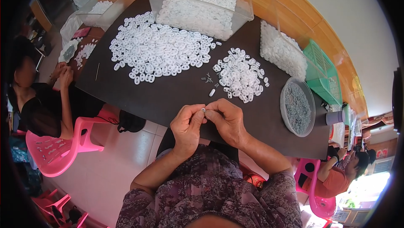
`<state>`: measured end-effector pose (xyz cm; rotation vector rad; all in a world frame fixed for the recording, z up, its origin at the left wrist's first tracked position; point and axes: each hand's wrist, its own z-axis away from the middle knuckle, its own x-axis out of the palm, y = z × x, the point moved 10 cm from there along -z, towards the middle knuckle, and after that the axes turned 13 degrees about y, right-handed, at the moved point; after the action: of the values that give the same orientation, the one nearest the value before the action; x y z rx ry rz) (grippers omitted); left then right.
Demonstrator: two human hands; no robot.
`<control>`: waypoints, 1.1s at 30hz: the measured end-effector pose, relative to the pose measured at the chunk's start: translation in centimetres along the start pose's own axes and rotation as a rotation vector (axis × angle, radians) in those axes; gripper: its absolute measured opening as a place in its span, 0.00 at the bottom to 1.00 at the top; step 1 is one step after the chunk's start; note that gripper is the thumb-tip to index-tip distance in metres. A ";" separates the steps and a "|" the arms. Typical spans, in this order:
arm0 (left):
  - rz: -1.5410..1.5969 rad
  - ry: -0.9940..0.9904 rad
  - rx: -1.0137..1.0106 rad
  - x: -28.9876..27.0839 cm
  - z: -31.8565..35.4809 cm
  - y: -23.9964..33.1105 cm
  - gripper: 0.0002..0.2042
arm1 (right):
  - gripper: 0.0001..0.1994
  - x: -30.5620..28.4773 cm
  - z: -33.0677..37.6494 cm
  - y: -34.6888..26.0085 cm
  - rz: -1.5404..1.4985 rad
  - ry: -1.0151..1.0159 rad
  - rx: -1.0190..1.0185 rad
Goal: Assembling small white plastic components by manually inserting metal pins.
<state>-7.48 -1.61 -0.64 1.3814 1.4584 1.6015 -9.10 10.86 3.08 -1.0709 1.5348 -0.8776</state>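
Note:
My left hand (pixel 188 126) and my right hand (pixel 227 118) meet at the table's front edge, fingertips pinched together. Between them is a small white plastic piece (pixel 203 109), mostly hidden by the fingers. Just beyond my hands lie a single white oval piece (pixel 212 92) and a few small grey metal pins (pixel 207 78). A small pile of white two-holed oval pieces (pixel 240 74) sits ahead to the right. The larger heap of similar white pieces (pixel 158 49) spreads across the table's far left.
A clear bin (pixel 242 15) of white pieces stands at the back, another clear bin (pixel 284 53) right of it. A round tub (pixel 311 120) of grey metal pins, a green basket (pixel 324 66) and a purple cup (pixel 335 117) are at right. People sit at left and far right.

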 end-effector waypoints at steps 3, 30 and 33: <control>0.012 -0.003 -0.046 -0.1 0.0 -0.2 0.05 | 0.05 -1.7 0.1 -1.3 0.147 0.062 -0.147; 0.115 -0.033 -0.151 -0.3 0.1 -0.4 0.08 | 0.09 -1.8 -3.8 -1.1 0.214 -0.022 -0.319; 0.155 -0.019 -0.196 -0.2 -0.1 -0.5 0.08 | 0.07 -2.5 -3.6 2.1 -0.194 -0.049 0.261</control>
<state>-7.65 -1.74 -1.21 1.4196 1.1716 1.7702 -12.80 13.94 2.68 -1.0520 1.2494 -1.1424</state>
